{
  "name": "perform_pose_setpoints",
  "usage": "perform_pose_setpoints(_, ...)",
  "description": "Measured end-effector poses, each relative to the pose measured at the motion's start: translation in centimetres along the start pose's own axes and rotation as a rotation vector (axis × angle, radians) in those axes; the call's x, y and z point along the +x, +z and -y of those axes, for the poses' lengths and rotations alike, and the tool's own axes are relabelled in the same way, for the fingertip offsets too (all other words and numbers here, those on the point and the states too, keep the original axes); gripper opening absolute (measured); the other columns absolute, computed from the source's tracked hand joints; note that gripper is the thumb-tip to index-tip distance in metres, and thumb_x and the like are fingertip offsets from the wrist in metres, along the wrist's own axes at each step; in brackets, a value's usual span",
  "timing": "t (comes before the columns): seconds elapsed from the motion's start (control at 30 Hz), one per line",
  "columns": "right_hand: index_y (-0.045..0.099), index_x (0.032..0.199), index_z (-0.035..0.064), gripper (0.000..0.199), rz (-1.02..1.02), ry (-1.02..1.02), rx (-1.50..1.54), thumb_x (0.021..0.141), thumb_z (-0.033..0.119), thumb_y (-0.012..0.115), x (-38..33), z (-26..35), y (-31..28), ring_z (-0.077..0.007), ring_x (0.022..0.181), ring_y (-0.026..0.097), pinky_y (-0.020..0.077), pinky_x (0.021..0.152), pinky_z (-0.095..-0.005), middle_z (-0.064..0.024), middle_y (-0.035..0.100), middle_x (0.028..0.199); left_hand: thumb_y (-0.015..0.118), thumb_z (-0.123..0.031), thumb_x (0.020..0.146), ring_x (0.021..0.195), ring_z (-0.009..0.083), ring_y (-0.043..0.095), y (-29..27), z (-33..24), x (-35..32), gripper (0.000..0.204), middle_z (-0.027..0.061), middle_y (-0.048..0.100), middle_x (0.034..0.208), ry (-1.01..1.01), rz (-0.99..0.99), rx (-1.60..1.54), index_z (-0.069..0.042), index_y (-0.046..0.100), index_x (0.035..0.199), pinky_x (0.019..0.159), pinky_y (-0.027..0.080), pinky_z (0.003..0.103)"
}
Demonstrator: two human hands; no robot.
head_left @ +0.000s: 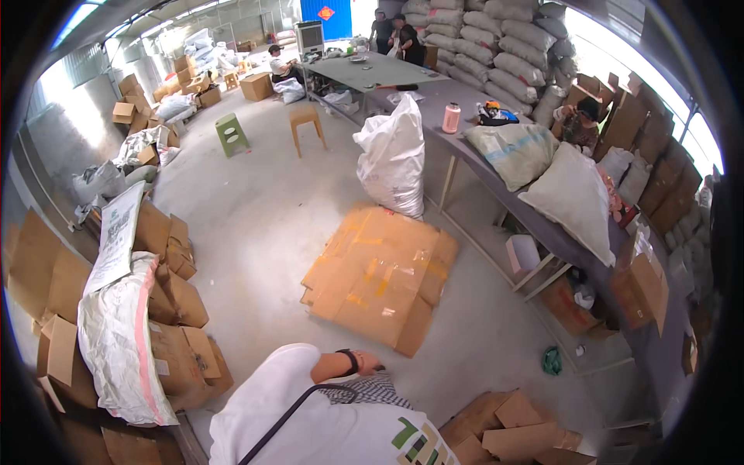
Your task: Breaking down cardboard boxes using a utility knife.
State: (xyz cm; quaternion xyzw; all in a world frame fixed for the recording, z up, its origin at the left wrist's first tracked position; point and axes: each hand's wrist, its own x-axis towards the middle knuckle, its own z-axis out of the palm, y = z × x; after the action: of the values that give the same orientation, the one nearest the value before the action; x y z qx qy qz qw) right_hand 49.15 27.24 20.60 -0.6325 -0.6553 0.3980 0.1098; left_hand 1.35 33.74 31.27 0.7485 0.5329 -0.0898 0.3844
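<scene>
The cardboard (380, 279) lay flat on the floor (256, 225), ahead of the left hand (370, 363) and apart from it; the hand was beside the checked trousers (372, 394), and I could not tell whether it gripped anything. The right hand was out of view. The white sack (393, 155) stood tall at the cardboard's far edge, so a tug on the sheet might have toppled it. The tape (384, 277) looked patchy, and lifting by one corner could have split a seam. Stepping on the sheet might have made it skid on the smooth floor.
</scene>
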Motion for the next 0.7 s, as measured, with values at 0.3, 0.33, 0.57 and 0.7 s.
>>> perform_pose_setpoints(0.3,0.063,0.087,0.0021,0.028,-0.109,-0.098,-0.059,0.075,0.027,0.06,10.8,5.5,-4.7,-0.03,0.071,0.062,0.047,0.063,-0.0422,-0.0201,0.061,0.072,0.054,-0.033,0.081,0.077,0.0277,0.061,0.0,6.9,-8.9,0.03,0.0119,0.066,0.082,0.086,0.283,-0.217,-0.005,0.066,0.084,0.071,0.045,0.04)
perform_pose_setpoints(0.33,0.063,0.087,0.002,0.028,-0.114,-0.108,-0.066,0.075,0.027,0.06,11.9,6.1,-4.9,-0.0302,0.071,0.062,0.047,0.063,-0.0423,-0.0202,0.061,0.072,0.054,-0.032,0.082,0.078,0.0283,0.061,-0.6,6.8,-10.3,0.029,0.0105,0.067,0.084,0.036,0.405,-0.293,-0.006,0.067,0.084,0.074,0.045,0.042)
perform_pose_setpoints(0.57,0.063,0.087,0.0018,0.027,-0.067,-0.113,-0.108,0.075,0.026,0.059,14.0,7.0,-3.5,-0.0314,0.072,0.061,0.0469,0.063,-0.043,-0.0208,0.061,0.073,0.053,-0.031,0.082,0.079,0.0283,0.061,1.2,9.6,-13.3,0.028,0.0104,0.067,0.085,-0.037,0.369,-0.298,-0.006,0.067,0.085,0.074,0.045,0.042)
perform_pose_setpoints(0.7,0.063,0.087,0.0017,0.027,-0.051,-0.103,-0.121,0.075,0.026,0.059,14.7,8.1,-2.6,-0.0322,0.072,0.061,0.0468,0.063,-0.0433,-0.0212,0.061,0.073,0.053,-0.03,0.082,0.08,0.0282,0.061,1.4,11.1,-14.7,0.028,0.0103,0.067,0.085,-0.08,0.36,-0.28,-0.007,0.067,0.085,0.074,0.045,0.043)
